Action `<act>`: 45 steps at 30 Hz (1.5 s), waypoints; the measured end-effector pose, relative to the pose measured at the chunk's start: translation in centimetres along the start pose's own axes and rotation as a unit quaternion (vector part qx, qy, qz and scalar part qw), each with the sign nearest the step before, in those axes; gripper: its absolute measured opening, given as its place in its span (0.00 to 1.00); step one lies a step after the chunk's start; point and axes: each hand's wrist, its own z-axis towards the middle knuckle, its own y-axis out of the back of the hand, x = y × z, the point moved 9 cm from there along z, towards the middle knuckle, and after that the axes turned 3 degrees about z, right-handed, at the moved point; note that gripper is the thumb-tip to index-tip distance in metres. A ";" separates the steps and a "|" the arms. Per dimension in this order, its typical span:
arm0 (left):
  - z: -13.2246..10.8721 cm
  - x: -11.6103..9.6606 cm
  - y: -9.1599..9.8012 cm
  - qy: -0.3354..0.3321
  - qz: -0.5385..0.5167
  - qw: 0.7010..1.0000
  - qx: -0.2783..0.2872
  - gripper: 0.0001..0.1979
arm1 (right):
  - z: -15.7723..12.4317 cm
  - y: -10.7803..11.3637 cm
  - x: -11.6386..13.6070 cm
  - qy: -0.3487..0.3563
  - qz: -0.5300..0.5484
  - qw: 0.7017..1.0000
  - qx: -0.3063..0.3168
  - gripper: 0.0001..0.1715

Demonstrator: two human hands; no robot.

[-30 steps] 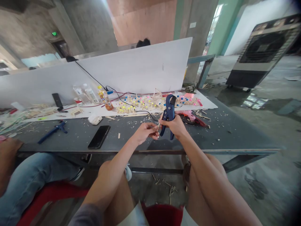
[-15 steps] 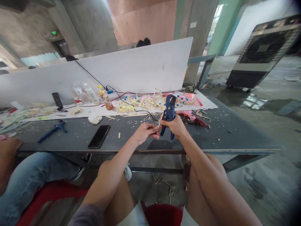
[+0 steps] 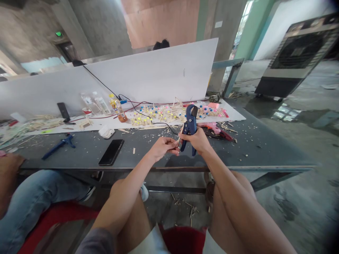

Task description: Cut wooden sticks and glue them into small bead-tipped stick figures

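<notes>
Near the table's front edge, my left hand point(image 3: 165, 147) pinches a thin wooden stick point(image 3: 180, 135) between its fingertips. My right hand point(image 3: 196, 139) is wrapped round a dark blue hand cutter point(image 3: 190, 121), whose head points up and whose handles hang below. The thumb of that hand also reaches the stick, just left of the cutter. Behind my hands, small stick pieces with yellow, blue and pink balls point(image 3: 143, 120) are spread over a white board point(image 3: 237, 115).
A black phone point(image 3: 111, 152), a white case point(image 3: 106, 132) and a blue tool point(image 3: 58, 146) lie to the left. Bottles point(image 3: 118, 108) stand behind. A pink glue gun point(image 3: 212, 127) and red-handled tool point(image 3: 227, 135) lie right. A person's jeans-clad leg point(image 3: 50, 190) is at far left.
The view has shifted very slightly. Both hands keep the same hold on the stick and the cutter.
</notes>
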 end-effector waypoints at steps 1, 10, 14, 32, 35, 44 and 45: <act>0.0 0.0 0.0 0.001 0.000 1.000 -0.002 0.24 | 0.0 0.0 0.0 -0.001 -0.002 1.000 0.000 0.17; 0.0 -0.3 0.0 -0.017 0.031 0.999 0.003 0.22 | -0.1 -0.1 -0.1 0.001 -0.019 1.000 0.000 0.18; -0.2 -0.8 -0.1 -0.031 0.062 0.998 0.007 0.21 | 0.0 -0.2 -0.2 0.002 -0.026 1.000 0.003 0.19; -1.1 -3.1 3.0 -0.112 0.146 0.981 -0.064 0.20 | -3.3 0.4 -1.4 -0.052 -0.448 0.892 0.022 0.16; -1.1 -3.3 2.9 -0.112 0.145 0.981 -0.064 0.20 | -3.3 0.5 -1.7 -0.068 -0.464 0.883 0.019 0.16; -1.9 -4.0 2.7 -0.119 0.163 0.978 -0.059 0.19 | -4.6 -0.4 -1.0 -0.048 -0.513 0.855 0.056 0.13; -2.0 -4.1 2.7 -0.121 0.168 0.977 -0.059 0.19 | -4.8 -0.4 -1.0 -0.051 -0.513 0.855 0.061 0.13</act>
